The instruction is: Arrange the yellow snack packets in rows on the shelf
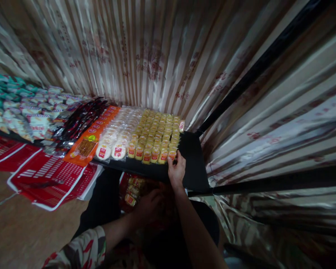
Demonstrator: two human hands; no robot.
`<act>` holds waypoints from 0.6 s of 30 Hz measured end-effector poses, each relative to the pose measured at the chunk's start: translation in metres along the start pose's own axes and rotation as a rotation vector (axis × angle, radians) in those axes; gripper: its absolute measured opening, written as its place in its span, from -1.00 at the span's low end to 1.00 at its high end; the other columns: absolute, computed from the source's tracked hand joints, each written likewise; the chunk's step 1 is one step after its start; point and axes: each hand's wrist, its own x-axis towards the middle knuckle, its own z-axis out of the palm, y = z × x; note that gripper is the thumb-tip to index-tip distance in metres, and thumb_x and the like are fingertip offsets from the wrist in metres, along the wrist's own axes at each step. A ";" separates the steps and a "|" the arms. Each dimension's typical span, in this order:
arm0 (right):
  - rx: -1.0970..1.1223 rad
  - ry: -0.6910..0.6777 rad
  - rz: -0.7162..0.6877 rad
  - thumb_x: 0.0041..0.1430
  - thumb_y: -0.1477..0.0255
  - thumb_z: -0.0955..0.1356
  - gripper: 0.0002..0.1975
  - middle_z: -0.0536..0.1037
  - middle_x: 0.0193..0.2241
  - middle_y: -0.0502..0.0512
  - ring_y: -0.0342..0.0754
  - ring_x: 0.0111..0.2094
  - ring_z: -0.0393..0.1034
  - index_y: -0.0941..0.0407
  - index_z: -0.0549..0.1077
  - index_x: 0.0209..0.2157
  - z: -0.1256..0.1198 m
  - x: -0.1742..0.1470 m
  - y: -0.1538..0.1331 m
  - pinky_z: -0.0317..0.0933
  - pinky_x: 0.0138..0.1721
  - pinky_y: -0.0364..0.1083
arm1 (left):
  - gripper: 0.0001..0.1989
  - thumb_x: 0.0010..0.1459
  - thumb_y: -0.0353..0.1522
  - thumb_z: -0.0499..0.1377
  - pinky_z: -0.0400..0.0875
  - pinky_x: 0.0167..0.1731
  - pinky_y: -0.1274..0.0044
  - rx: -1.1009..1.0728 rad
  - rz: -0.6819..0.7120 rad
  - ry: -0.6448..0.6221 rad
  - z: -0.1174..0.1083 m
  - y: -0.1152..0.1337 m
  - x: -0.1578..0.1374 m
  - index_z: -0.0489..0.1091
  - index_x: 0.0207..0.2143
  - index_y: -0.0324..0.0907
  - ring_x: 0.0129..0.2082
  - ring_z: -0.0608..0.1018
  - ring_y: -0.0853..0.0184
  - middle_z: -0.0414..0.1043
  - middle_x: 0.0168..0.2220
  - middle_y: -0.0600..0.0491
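Rows of small yellow wrapped cakes (156, 134) stand packed together on a black shelf (192, 160). My right hand (177, 170) is at the front right corner of these rows, its thumb and fingers around the end cake (172, 152). Lower down, my left hand (151, 203) reaches over a red basket (122, 186) between my legs. Deep shadow hides its fingers, so its grip does not show. More wrapped cakes (131, 198) in the same yellow and red packaging lie in that basket, beside my left hand.
Left of the cakes are round white packets (119, 147), an orange snack bag (86, 140), dark shiny packets (85, 116) and white bags (39, 121). Red baskets (52, 179) sit below the shelf's left side. A striped curtain (154, 48) hangs behind; a dark pole (240, 84) slants at right.
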 end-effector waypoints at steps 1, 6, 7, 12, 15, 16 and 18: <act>0.005 0.001 0.009 0.12 0.17 0.25 -0.40 0.32 -0.10 0.29 0.03 -0.19 0.26 0.22 0.21 0.12 0.000 0.000 -0.001 0.22 -0.17 -0.01 | -0.67 0.14 -0.50 -0.07 0.41 -0.09 0.48 -0.006 -0.015 0.002 -0.002 -0.001 -0.005 0.26 -0.04 -0.23 -0.03 0.42 0.32 0.29 0.00 -0.13; 0.057 0.054 0.015 0.14 0.20 0.25 -0.40 0.29 -0.05 0.35 -0.02 -0.19 0.27 0.28 0.18 0.12 -0.009 -0.005 -0.013 0.24 -0.32 -0.12 | -0.64 0.06 -0.57 -0.06 0.38 -0.04 0.44 0.000 -0.186 0.041 -0.010 -0.012 -0.023 0.32 -0.12 -0.21 -0.02 0.40 0.32 0.30 -0.03 -0.09; 0.090 0.079 0.014 0.16 0.22 0.23 -0.43 0.31 -0.05 0.35 -0.03 -0.20 0.28 0.27 0.19 0.11 -0.013 -0.010 -0.017 0.24 -0.37 -0.14 | -0.63 0.03 -0.59 -0.07 0.36 -0.02 0.44 0.007 -0.255 0.044 -0.011 -0.017 -0.025 0.34 -0.14 -0.20 -0.01 0.39 0.32 0.30 -0.03 -0.08; 0.270 -0.028 -0.029 0.20 0.32 0.20 -0.63 0.49 -0.26 0.18 -0.08 -0.31 0.38 0.17 0.30 0.00 -0.027 -0.062 -0.030 0.29 -0.29 -0.11 | -0.67 0.10 -0.54 -0.07 0.29 0.00 0.47 0.159 -0.843 -0.159 -0.019 -0.052 -0.023 0.35 -0.12 -0.25 -0.06 0.45 0.30 0.30 -0.01 -0.13; 0.267 -0.305 -0.121 0.19 0.33 0.21 -0.75 0.55 -0.42 0.10 -0.05 -0.37 0.45 0.11 0.46 -0.24 -0.019 -0.101 -0.028 0.32 -0.27 -0.06 | -0.69 0.13 -0.44 -0.01 0.34 -0.07 0.45 0.235 -1.037 -0.340 -0.022 -0.072 -0.015 0.34 -0.08 -0.30 -0.08 0.48 0.22 0.28 0.02 -0.22; 0.273 -0.426 -0.165 0.18 0.33 0.22 -0.76 0.57 -0.40 0.10 -0.03 -0.36 0.46 0.08 0.49 -0.28 -0.012 -0.112 -0.026 0.33 -0.27 -0.06 | -0.68 0.12 -0.43 0.02 0.35 -0.08 0.44 0.246 -1.049 -0.364 -0.022 -0.077 -0.011 0.33 -0.07 -0.31 -0.07 0.47 0.19 0.28 0.03 -0.25; 0.263 -0.576 -0.171 0.18 0.32 0.22 -0.75 0.59 -0.40 0.07 -0.03 -0.40 0.49 0.02 0.52 -0.32 0.004 -0.128 -0.023 0.35 -0.35 -0.10 | -0.63 0.10 -0.42 0.06 0.34 -0.07 0.42 0.264 -1.044 -0.383 -0.022 -0.085 -0.004 0.29 -0.02 -0.33 -0.02 0.44 0.14 0.21 0.09 -0.30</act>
